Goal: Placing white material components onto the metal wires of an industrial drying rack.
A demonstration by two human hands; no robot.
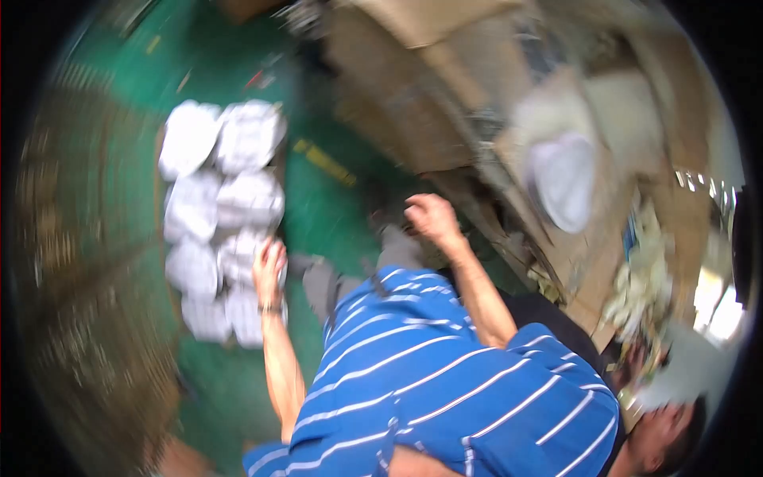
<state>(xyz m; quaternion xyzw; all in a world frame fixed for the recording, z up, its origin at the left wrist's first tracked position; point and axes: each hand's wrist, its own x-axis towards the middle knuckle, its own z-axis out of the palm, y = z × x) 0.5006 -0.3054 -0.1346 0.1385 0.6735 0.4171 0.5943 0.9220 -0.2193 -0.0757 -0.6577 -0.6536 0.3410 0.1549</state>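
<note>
White, flat rounded pieces lie in several stacks, in two columns, on the left. Over the right column's nearer part is my left hand, its fingers bent and blurred beside a white stack. Whether they grip a piece cannot be made out. My right hand hangs in front of my body, fingers loosely curled and partly apart, with no thing visible in it. Another white rounded stack rests on the brown cardboard at the right, away from both hands.
Beneath the stacks is a green floor with a yellow mark. Cardboard fills the upper right. A pale crumpled heap lies at the right. Another person is close at the lower right. The left side is smeared.
</note>
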